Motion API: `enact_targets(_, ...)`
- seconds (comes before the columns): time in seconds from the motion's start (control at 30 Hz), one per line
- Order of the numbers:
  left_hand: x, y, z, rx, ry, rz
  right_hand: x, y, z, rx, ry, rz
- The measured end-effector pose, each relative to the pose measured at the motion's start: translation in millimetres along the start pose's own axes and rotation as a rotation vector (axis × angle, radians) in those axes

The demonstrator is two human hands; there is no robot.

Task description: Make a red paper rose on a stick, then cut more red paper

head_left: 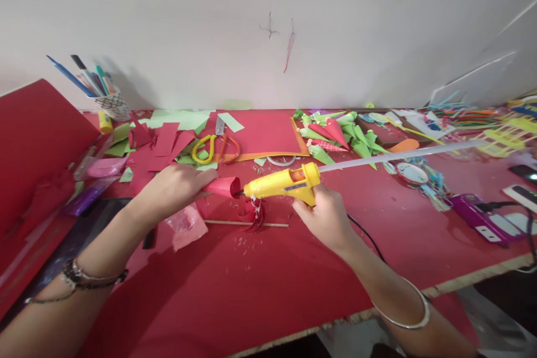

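My left hand [176, 183] is closed around a rolled red paper cone [222, 185], its open end facing right. A yellow hot glue gun [281, 180] is gripped in my right hand [327, 215], with its nozzle at the mouth of the cone. Whether the tip touches the paper, I cannot tell. A long clear glue stick [390, 156] sticks out of the gun's back. Beneath the nozzle, curled red paper strips [254, 218] lie by a thin wooden stick [218, 222]. A crumpled pink wrapper [187, 227] rests below my left hand.
Scissors [203, 149] and red paper pieces [166, 140] lie behind my left hand. Green and red paper cones [335, 133] are heaped at the back. A purple extension box [482, 224] stands at right, a pen cup [112, 105] at back left. The glue gun's black cord [367, 235] trails behind my right wrist.
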State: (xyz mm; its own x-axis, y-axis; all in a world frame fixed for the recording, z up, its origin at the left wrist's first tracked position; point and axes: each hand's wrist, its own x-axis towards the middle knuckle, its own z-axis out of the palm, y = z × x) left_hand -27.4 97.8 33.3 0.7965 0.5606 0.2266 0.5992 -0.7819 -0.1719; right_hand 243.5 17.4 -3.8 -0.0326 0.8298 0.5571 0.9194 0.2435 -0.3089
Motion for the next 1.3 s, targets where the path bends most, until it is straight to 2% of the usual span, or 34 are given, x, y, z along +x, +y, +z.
enact_targets(0.2, -2, -4, -2, 0.065, 0.069, 0.012, 2, 2, 1, 0.053, -0.061, 0.082)
enact_targets(0.4, -5, -9, -6, 0.024, 0.157, -0.04, 10, 12, 4, -0.003, -0.036, 0.175)
enact_targets(0.6, -12, -12, -6, -0.12, 0.144, -0.111, 13, 36, -3, -0.057, -0.102, 0.162)
enact_targets(0.7, -13, -12, -7, -0.201, 0.138, -0.151, 6, 53, -4, -0.003, -0.193, 0.119)
enact_targets(0.83, -11, -6, -12, -0.323, 0.071, -0.186, -5, 73, 3, 0.003, -0.252, 0.033)
enact_targets(0.97, -10, 1, -14, -0.496, -0.02, -0.18, -11, 84, 8, -0.023, -0.296, 0.07)
enact_targets(1.17, -19, 3, -4, -0.643, -0.061, -0.273, -6, 90, -8, -0.009, -0.414, 0.047)
enact_targets(1.3, -27, 5, 7, -0.84, -0.141, -0.338, -2, 92, -14, 0.015, -0.415, 0.067)
